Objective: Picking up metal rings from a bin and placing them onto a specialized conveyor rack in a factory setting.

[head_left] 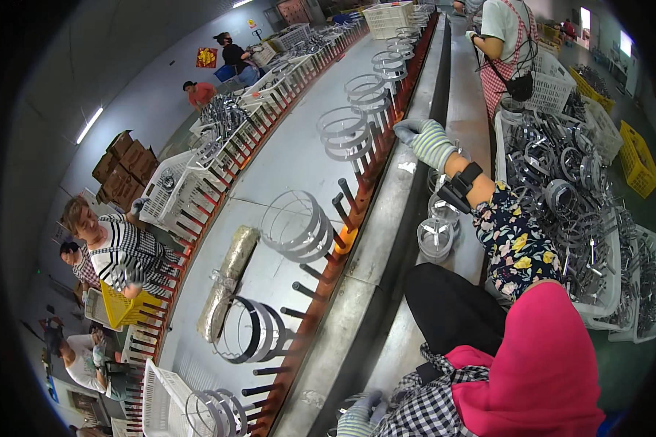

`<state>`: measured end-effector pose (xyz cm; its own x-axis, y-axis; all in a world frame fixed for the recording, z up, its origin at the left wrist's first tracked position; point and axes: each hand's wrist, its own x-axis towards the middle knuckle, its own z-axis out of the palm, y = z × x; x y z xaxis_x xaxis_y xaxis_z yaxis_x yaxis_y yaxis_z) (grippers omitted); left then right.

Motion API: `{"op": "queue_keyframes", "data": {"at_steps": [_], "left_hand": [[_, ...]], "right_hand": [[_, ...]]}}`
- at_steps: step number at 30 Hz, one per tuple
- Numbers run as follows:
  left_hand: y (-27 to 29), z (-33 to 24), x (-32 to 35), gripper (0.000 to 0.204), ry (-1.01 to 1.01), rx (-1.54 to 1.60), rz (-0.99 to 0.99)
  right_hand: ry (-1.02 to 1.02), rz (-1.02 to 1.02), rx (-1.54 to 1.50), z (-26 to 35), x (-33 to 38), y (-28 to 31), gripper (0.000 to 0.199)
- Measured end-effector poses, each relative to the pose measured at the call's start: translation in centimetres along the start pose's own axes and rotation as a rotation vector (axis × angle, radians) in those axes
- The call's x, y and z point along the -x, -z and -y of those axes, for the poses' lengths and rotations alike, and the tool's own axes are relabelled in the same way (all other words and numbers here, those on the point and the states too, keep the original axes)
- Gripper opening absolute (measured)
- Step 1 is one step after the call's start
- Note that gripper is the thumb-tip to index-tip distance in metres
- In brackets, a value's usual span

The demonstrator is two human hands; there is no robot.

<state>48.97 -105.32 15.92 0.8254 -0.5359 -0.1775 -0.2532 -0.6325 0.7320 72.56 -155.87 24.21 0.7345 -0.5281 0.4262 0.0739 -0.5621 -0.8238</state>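
Note:
My right hand (pixel 426 142), in a striped glove with grey fingertips, reaches over the metal ledge toward the red rail (pixel 321 284) of upright pegs. Its fingers are curled; what they hold, if anything, is hidden. Nearest to it, grey metal rings (pixel 345 135) sit stacked on pegs. My left hand (pixel 361 416), gloved alike, is at the bottom edge by the checked cloth, its fingers mostly cut off or hidden. Below my right wrist, round metal frames with spokes (pixel 436 239) stand in a row on the bench. More rings (pixel 297 226) hang on nearer pegs, one stack including a black ring (pixel 251 331).
A large white crate (pixel 605 291) heaped with metal ring parts stands at my right, with yellow crates (pixel 638 160) behind. A plastic-wrapped bundle (pixel 228 284) lies on the grey conveyor surface. Co-workers (pixel 113 244) stand across the line; another person (pixel 506 44) works ahead.

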Motion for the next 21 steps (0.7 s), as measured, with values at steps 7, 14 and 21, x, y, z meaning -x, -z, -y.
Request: {"op": "queue_keyframes", "data": {"at_steps": [7, 14, 21], "left_hand": [[0.1, -1.9, -0.8, 0.030, 0.123, -0.013, 0.036], [-0.4, -1.4, -1.2, 0.030, 0.086, -0.036, 0.044], [-0.4, -2.8, -1.5, 0.036, 0.086, 0.016, 0.092]], "right_hand": [[-0.016, 0.011, -0.023, -0.3, -2.5, -1.7, 0.027], [0.072, -0.148, 0.298, 0.5, -9.0, -1.3, 0.028], [0.095, 0.094, 0.570, 3.4, -10.3, -2.5, 0.039]]}}
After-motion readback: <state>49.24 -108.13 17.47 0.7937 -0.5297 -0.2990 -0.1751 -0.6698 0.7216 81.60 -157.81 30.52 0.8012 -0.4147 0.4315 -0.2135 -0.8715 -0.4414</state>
